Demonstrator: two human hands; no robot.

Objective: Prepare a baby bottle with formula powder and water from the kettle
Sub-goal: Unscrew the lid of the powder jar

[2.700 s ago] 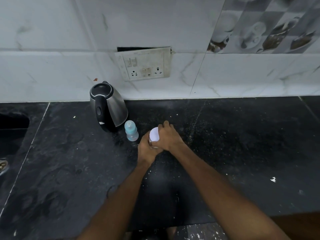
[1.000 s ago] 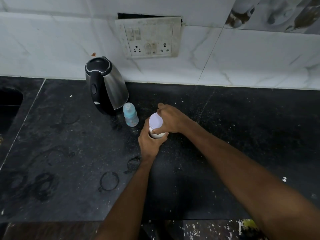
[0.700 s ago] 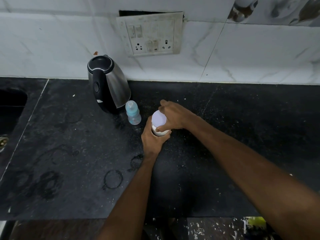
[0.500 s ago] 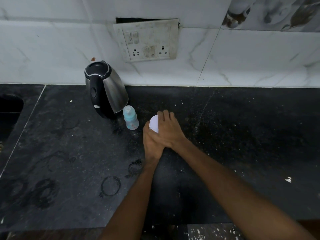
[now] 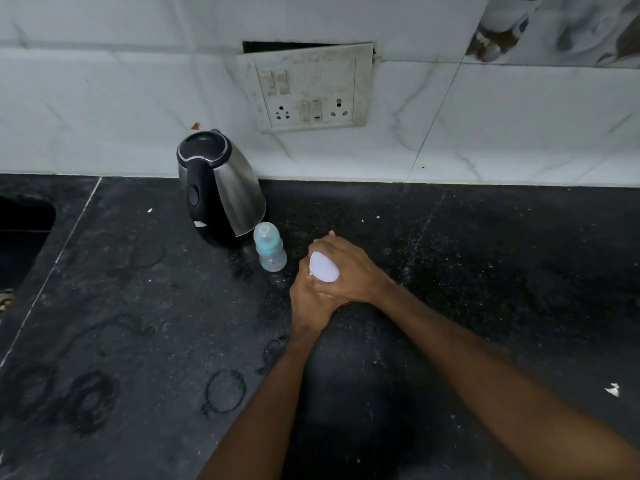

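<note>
A small container with a white lid (image 5: 323, 267) stands on the black counter (image 5: 485, 271), mostly hidden by my hands. My left hand (image 5: 306, 299) wraps its body from the near side. My right hand (image 5: 349, 271) is closed over the lid's right side and top edge. Just left of my hands a small baby bottle with a pale blue cap (image 5: 269, 251) stands upright. Behind it is a steel kettle with a black handle and lid (image 5: 218, 188), close to the wall.
A wall socket plate (image 5: 308, 88) hangs loose on the tiled wall above the counter. A dark sink opening (image 5: 24, 230) lies at the far left. Ring-shaped water marks (image 5: 225, 391) and white specks dot the counter.
My right hand has shifted around the lid, from gripping its far side to covering its right side, with the left hand still on the body. The camera view has shifted slightly.
</note>
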